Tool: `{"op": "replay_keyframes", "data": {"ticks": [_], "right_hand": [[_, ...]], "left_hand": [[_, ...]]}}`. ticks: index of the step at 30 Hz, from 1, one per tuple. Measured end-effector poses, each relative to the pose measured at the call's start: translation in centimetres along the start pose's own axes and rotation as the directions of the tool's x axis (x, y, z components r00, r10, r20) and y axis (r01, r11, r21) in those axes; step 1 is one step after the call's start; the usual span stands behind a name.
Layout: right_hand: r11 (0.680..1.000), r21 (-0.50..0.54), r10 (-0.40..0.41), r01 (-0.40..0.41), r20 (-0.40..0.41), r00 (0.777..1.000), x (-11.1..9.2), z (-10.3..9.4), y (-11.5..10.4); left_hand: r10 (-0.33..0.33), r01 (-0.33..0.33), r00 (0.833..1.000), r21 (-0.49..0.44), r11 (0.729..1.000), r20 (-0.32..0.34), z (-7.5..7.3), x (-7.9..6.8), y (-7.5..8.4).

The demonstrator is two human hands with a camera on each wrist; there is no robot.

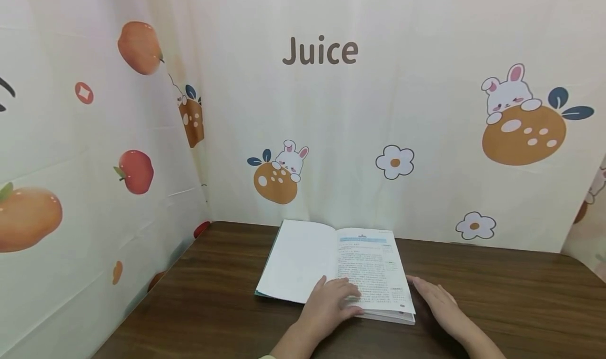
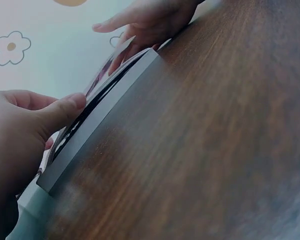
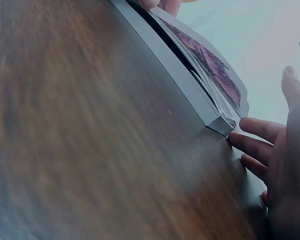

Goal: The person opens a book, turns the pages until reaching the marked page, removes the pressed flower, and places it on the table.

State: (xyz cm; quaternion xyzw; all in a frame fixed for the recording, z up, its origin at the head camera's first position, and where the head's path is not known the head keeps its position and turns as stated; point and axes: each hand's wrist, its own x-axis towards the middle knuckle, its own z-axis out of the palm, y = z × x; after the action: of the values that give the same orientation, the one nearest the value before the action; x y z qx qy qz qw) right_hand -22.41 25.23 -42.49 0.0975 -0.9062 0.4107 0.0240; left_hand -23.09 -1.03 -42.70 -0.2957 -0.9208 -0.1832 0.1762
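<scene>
An open book (image 1: 371,275) lies on the wooden table, its left page (image 1: 300,262) white and blank, its right page printed with text. My left hand (image 1: 326,306) rests over the lower part of the book near the spine, fingers loosely bent on the page. In the left wrist view its thumb (image 2: 72,102) lies along the bottom edge of the leaves. Beside the book's right edge is my right hand (image 1: 440,304), fingers fairly straight. Its fingertips (image 3: 235,139) come right at the lower corner of the leaves in the right wrist view. Some upper leaves (image 3: 215,70) arch above the thicker block beneath.
The dark wooden table (image 1: 497,285) extends on both sides of the book. Behind it hangs a pale curtain (image 1: 341,117) printed with fruit, rabbits, flowers and the word Juice. Another stretch of curtain (image 1: 85,201) runs along the left side.
</scene>
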Motion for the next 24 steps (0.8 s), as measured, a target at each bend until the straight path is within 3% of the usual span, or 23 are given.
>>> {"op": "replay_keyframes", "data": {"ticks": [6, 10, 12, 16, 24], "right_hand": [[0.999, -0.023, -0.038, 0.038, -0.021, 0.999, 0.01, 0.07, 0.15], [0.997, -0.022, -0.074, 0.073, -0.042, 0.996, 0.05, 0.10, 0.35], [0.996, -0.020, -0.082, 0.082, -0.049, 0.995, 0.08, 0.12, 0.37], [0.996, -0.019, -0.089, 0.088, -0.062, 0.994, 0.11, 0.15, 0.37], [0.998, -0.043, -0.040, 0.038, -0.053, 0.998, 0.18, 0.27, 0.38]], "left_hand": [[-0.079, 0.076, 0.996, -0.072, 0.994, -0.039, 0.26, 0.04, 0.07], [-0.011, 0.005, 0.987, -0.043, 0.999, -0.160, 0.17, 0.06, 0.00], [0.057, -0.061, 0.968, -0.010, 0.998, -0.243, 0.02, 0.08, -0.15], [0.157, -0.147, 0.915, 0.055, 0.988, -0.372, -0.11, 0.11, -0.48], [0.160, -0.122, 0.828, 0.105, 0.987, -0.538, 0.21, 0.09, -0.86]]}}
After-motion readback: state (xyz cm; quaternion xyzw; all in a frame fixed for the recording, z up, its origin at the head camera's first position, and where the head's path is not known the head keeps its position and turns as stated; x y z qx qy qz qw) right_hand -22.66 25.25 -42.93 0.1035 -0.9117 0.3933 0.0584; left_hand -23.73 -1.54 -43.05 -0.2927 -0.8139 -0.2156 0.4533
